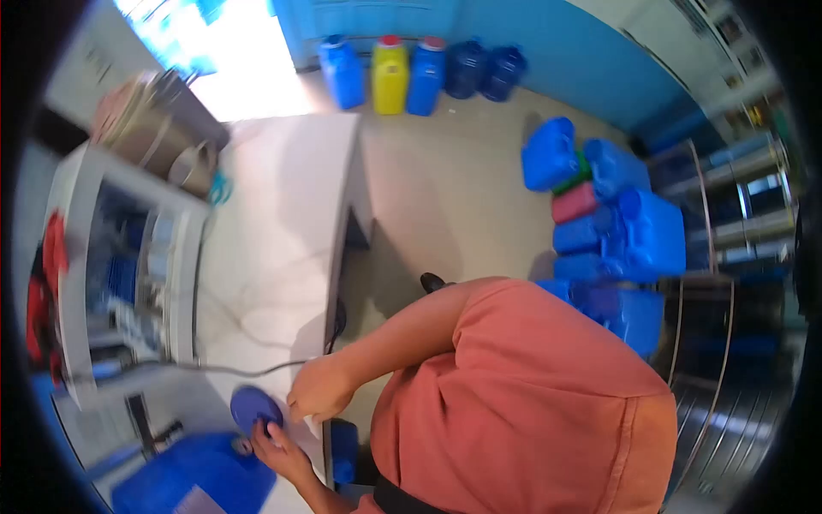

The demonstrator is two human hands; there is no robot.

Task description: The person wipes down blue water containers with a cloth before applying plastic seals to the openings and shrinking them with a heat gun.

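Observation:
My left hand point(282, 454) grips a round dark-blue disc point(254, 404) by a small raised part, and the disc looks like a lid. Just above it in the view, my right hand point(321, 390) is held over the counter's edge with its fingers curled down. Whatever those fingers hold, if anything, is hidden. A large blue container point(201, 475) with a pale label and a small round cap stands beside my left hand. Both hands are over the white counter point(265, 231). A dark cable point(248, 373) runs across it towards my right hand.
A white shelf unit point(184, 283) with stacked items borders the counter. Several blue jerrycans point(651, 236) stand on the floor at the right, near metal racks point(745, 206). Along the blue wall are a yellow jerrycan point(390, 79), blue ones and large water bottles point(467, 70).

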